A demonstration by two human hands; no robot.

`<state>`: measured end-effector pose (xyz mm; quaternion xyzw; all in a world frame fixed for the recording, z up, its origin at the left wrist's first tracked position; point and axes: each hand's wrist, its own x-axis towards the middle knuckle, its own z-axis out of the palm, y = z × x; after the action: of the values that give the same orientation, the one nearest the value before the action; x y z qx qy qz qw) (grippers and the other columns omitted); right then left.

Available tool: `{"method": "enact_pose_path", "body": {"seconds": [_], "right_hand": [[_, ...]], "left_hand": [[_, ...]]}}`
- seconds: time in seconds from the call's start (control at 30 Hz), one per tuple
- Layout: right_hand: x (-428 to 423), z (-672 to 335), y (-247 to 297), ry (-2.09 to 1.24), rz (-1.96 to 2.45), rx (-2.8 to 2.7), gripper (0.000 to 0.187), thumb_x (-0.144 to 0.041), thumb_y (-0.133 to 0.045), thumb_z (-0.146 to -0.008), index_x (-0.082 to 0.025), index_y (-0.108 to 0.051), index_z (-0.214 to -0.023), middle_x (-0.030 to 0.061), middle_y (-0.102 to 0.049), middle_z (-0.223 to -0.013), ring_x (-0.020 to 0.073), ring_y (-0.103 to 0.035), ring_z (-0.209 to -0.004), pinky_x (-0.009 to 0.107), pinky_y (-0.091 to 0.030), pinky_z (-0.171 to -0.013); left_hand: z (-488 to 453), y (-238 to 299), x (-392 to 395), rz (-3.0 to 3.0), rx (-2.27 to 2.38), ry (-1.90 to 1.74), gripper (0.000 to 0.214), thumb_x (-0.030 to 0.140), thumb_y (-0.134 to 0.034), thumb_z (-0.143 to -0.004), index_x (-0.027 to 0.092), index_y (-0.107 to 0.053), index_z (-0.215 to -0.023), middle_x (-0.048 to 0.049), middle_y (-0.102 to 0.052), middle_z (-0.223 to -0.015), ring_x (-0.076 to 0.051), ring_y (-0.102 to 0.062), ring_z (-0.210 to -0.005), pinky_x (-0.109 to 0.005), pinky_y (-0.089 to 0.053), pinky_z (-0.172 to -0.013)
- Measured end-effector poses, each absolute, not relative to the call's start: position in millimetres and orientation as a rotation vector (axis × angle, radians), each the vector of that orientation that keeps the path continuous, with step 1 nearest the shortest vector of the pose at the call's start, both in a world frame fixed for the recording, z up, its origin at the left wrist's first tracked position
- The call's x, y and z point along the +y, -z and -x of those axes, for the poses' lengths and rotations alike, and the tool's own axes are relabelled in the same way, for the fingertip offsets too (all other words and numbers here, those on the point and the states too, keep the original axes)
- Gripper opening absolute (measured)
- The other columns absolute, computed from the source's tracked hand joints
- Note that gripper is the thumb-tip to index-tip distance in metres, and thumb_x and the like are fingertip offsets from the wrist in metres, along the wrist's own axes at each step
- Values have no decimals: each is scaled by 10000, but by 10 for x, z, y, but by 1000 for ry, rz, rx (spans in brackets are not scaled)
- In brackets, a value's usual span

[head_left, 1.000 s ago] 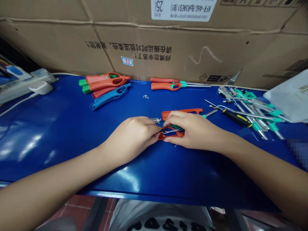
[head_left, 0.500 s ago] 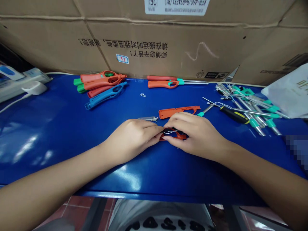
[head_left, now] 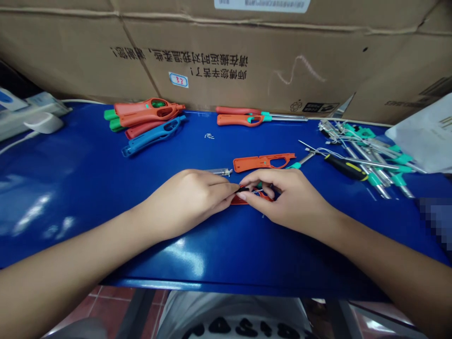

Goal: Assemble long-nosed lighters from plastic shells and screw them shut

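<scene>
Left hand [head_left: 197, 195] and right hand [head_left: 287, 193], both pinching small black part [head_left: 243, 189]; at orange shell [head_left: 239, 200], near side of blue table [head_left: 106, 183]; just beyond, second orange shell [head_left: 249, 163]; right, screwdriver [head_left: 346, 168].

Glossy blue table [head_left: 88, 183] beneath the hands [head_left: 190, 197]
Brown cardboard [head_left: 77, 56] rises beyond them; glare streaks [head_left: 33, 214] lie to their left; red floor tiles [head_left: 109, 306] show below.

Held plastic casing [head_left: 240, 201], glossy tabletop [head_left: 102, 183], matt cardboard [head_left: 197, 37]
</scene>
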<state>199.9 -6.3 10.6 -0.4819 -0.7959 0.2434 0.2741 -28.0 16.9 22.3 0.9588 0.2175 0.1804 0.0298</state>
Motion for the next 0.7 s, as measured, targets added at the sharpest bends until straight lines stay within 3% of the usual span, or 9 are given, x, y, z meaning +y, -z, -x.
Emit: {"method": "enact_pose_path", "body": {"seconds": [0.1, 0.47, 0.53, 0.63, 0.7], "right_hand": [[-56, -1978, -127, -804, 1326, -2050, 130, -256, -727, -839, -202, -768, -950, -47, -635, -658, 76, -450, -503, 239, -368, -494], [-65, -1908, -65, -790, 1382, -2074, 110, -258, -757, -833, -206, -757, -930, -51, -631, -654, 78, -401, -504, 252, -380, -568], [-52, -1950, -107, -738, 1377, -2128, 165, -292, -763, -834, -216, -754, -980, -35, -673, -740, 88, -427, -534, 261, -391, -587], [18, -2140, -253, -591, 1324, -2288, 309, -345, -742, -847, -226, -709, -1131, 24, -695, -1056, 115, -525, -660, 279, -426, -626], [89, -2336, -366, -529, 1302, -2407, 170, -280, -645, -900, -237, -706, -1053, 39, -659, -1130, 147, -601, -803, 286, -460, -685]], "left_hand": [[275, -244, 159, -2963, 708, -492, 274, 252, -480, -1047, 148, -732, -1028, -79, -784, -955, -196, -764, -854, -276, -594, -750], [285, -257, 148, -3009, 756, -361, 264, 230, -488, -1022, 161, -743, -1029, -77, -771, -875, -194, -743, -792, -283, -580, -715], [290, -257, 158, -2999, 754, -390, 260, 227, -494, -1021, 162, -745, -1033, -76, -774, -887, -191, -742, -789, -278, -576, -713], [298, -255, 169, -3000, 760, -445, 237, 224, -517, -1017, 162, -745, -1035, -71, -780, -896, -186, -742, -778, -267, -567, -699], [301, -248, 172, -3005, 746, -494, 219, 223, -537, -1013, 152, -743, -1041, -70, -785, -909, -190, -747, -774, -269, -566, -687]]}}
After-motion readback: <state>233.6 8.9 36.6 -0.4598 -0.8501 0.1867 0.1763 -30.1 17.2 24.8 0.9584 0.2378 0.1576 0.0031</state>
